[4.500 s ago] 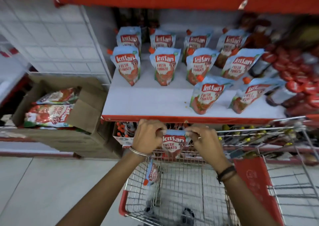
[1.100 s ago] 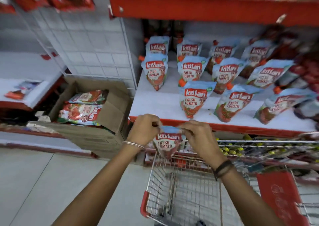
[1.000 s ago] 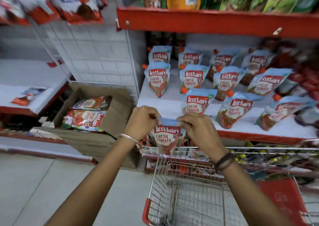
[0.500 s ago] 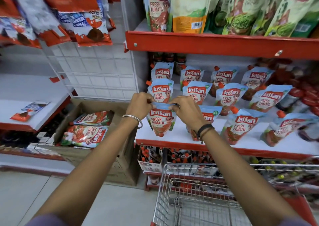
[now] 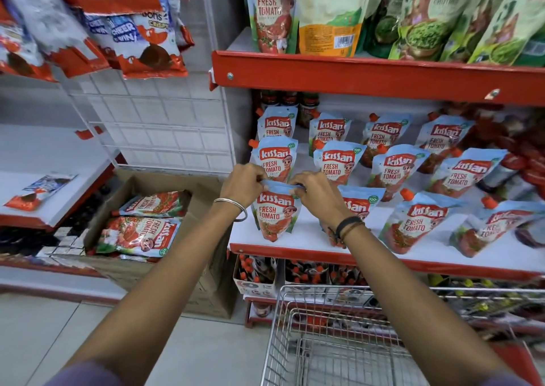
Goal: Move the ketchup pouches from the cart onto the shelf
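Note:
A light-blue Kissan ketchup pouch point(image 5: 275, 216) stands upright at the front left of the white shelf point(image 5: 309, 242). My left hand point(image 5: 242, 183) pinches its top left corner and my right hand point(image 5: 317, 194) pinches its top right corner. Its bottom touches or nearly touches the shelf surface. Several matching pouches point(image 5: 418, 222) stand in rows behind and to the right. The wire cart point(image 5: 339, 338) sits below my arms, its inside mostly cut off by the frame edge.
A red-edged upper shelf point(image 5: 368, 74) with green and yellow pouches hangs just above. An open cardboard box point(image 5: 147, 226) with larger ketchup packs sits on the floor to the left. A white wire grid panel point(image 5: 159, 120) and hanging snack bags point(image 5: 124, 32) lie beyond it.
Both hands lifted the pouch from above the cart up to the front left of the shelf. One more pouch has joined the front row since the oldest frame. My view tilted upward.

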